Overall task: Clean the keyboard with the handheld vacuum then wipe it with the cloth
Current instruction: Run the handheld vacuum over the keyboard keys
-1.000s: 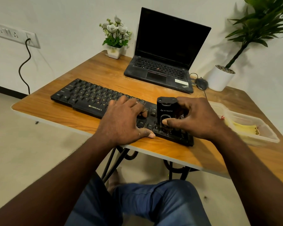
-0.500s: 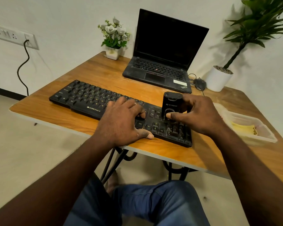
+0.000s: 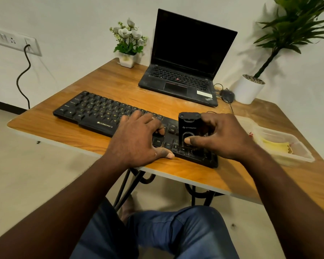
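Wooden table (image 3: 54,133), left hand (image 3: 137,141) flat on keyboard (image 3: 94,113), right hand (image 3: 226,139) gripping handheld vacuum (image 3: 189,124)

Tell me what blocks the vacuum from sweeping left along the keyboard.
The left hand rests on the keyboard just left of the vacuum, which the right hand grips. Keys beyond it are bare.
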Motion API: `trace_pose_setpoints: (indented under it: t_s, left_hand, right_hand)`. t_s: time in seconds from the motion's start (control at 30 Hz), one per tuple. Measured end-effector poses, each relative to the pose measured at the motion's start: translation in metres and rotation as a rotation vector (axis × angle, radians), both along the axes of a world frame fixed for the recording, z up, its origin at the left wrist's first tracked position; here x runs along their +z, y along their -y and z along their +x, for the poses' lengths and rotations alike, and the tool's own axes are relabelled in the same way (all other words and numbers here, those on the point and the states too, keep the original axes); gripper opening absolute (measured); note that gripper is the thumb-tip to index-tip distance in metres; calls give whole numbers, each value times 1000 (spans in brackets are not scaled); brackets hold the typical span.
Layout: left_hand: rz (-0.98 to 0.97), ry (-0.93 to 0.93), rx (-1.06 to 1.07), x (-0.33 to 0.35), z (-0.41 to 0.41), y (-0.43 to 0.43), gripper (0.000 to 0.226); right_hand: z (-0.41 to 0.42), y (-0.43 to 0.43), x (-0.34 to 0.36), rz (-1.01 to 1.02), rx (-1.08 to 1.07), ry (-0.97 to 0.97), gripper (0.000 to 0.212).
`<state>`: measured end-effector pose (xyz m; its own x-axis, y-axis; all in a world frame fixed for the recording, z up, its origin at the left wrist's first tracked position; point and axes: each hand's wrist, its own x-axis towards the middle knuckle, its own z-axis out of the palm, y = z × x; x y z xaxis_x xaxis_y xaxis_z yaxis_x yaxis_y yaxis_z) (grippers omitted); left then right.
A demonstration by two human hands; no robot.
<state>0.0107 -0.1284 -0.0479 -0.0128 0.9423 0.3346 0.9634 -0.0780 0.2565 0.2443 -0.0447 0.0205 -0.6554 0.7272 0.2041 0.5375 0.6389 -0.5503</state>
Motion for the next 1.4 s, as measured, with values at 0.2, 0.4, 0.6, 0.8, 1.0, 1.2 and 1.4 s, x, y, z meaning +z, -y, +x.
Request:
trace_pose_setpoints:
  t_s: [0.2, 0.4, 0.6, 0.8, 1.0, 1.2, 1.4]
  left_hand:
    - [-2, -4, 9, 0, 0, 0, 74]
    - [-15, -15, 7, 0, 0, 0, 76]
    - [-13, -17, 5, 0, 0, 0, 76]
    - [-16, -33, 5, 2, 1, 1, 75]
    - [0, -182, -16, 2, 6, 5, 85]
    - [77, -294, -99, 2, 18, 1, 80]
    - [22, -289, -119, 6, 27, -13, 87]
  right_hand:
    - [4, 2, 9, -45, 42, 65, 36]
    - [7, 4, 1, -2, -11, 58, 46]
    - [7, 2, 2, 69, -64, 38, 45]
    - [27, 3, 22, -69, 8, -31, 50]
    - [44, -7, 2, -73, -333, -543, 39]
    - [40, -17, -33, -105, -365, -460, 53]
    - [21, -36, -41, -49, -319, -392, 70]
